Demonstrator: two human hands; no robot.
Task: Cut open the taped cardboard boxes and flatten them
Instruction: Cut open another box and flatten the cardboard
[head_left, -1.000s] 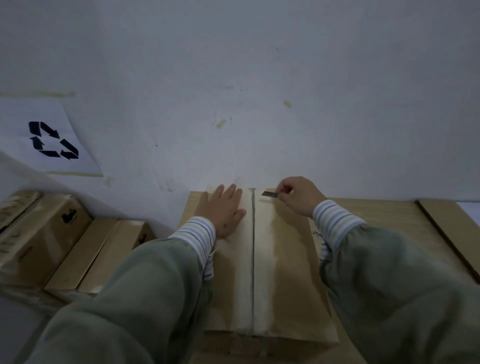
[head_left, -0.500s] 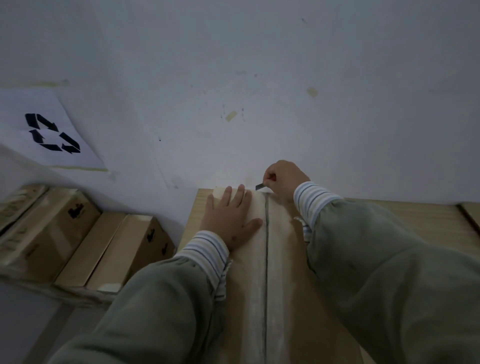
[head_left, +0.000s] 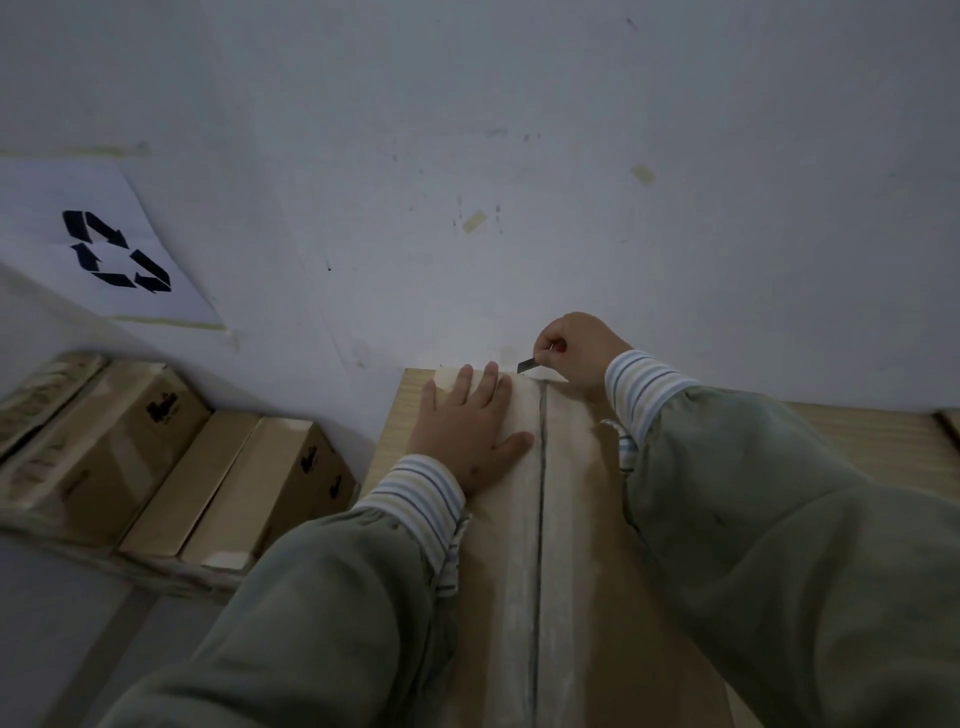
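Box: taped cardboard box (head_left: 571, 545) lies flat-side up on wooden table (head_left: 857, 431), far end close to the wall (head_left: 519, 130). It runs from the bottom edge of view up toward the wall.
Seam: dark center seam (head_left: 540, 493) runs lengthwise down the box top, w/ a pale clear tape band (head_left: 514, 545) on both sides of it.
L hand: left hand (head_left: 470, 426) lies palm-down on the box top, just left of the seam, near the box's far end. Fingers straight, slightly spread, pointing at the wall; thumb angled out toward the seam, tip almost at it.
R hand: right hand (head_left: 582, 348) is at the box's far end, just right of the seam, up against the wall. Fingers curled tight, clamped on a small cutter.
Cutter: cutter blade (head_left: 527, 365) sticks out of the fist toward the left & down, tip at the box's far edge close to the seam end; can't tell if it touches tape. Bit of red handle visible in the fist.
Sleeves: grey-green sleeves w/ striped cuffs on both arms, over the box's near half.
Left of box: several more cardboard boxes (head_left: 130, 457), lower than the table, side by side, taped, w/ dark printed marks.
Wall: recycling sign (head_left: 104, 244) on white paper, taped up above those boxes; a few tape scraps on the wall above the box.
Far right of box: edge of another cardboard piece (head_left: 949, 423) on the table, at the frame edge.
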